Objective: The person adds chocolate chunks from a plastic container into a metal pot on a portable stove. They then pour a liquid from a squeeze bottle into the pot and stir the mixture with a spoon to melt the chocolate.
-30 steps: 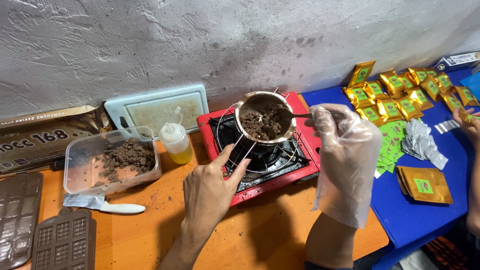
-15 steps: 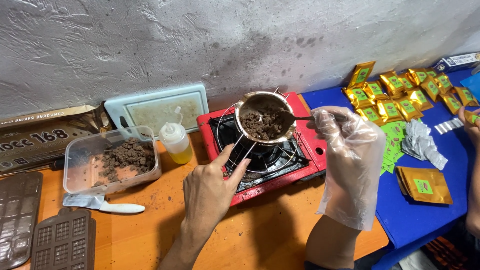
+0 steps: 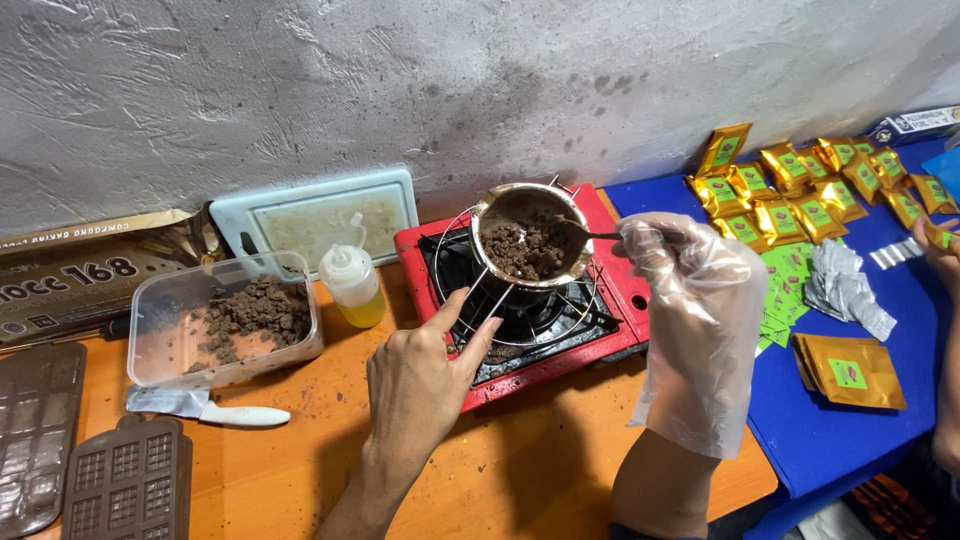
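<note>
While your left hand (image 3: 420, 375) is pinching the thin metal handle (image 3: 483, 300) of the small steel pot (image 3: 532, 236), with thumb and forefinger closed on it and the other fingers curled loosely beneath, your right hand (image 3: 690, 300), wrapped in a loose clear plastic glove, is gripping the end of a spoon (image 3: 600, 236) whose bowl is dipping into the pot from the right. The pot is sitting ahead of both hands on the wire stand (image 3: 520, 290) of the red portable stove (image 3: 520, 310), and its handle is slanting down and toward you, so its long axis is running from the pot back to your left hand; that hand is the nearer one along the handle, while the right is reaching across at about the height of the rim. Inside the pot, brown crumbled chocolate (image 3: 530, 250) is lying in lumps, apparently unmelted. Left of the stove, on the orange worktop (image 3: 540, 470), a clear plastic tub (image 3: 225, 320) is holding more of the same crumbs, with a small squeeze bottle (image 3: 352, 285) of yellow liquid standing between tub and stove. Brown bar moulds (image 3: 125, 485) are lying at the near left corner. On the blue surface (image 3: 830, 440) to the right, gold and green sachets (image 3: 790, 195) are lying spread out, near another person's hand (image 3: 940, 260) at the edge.
</note>
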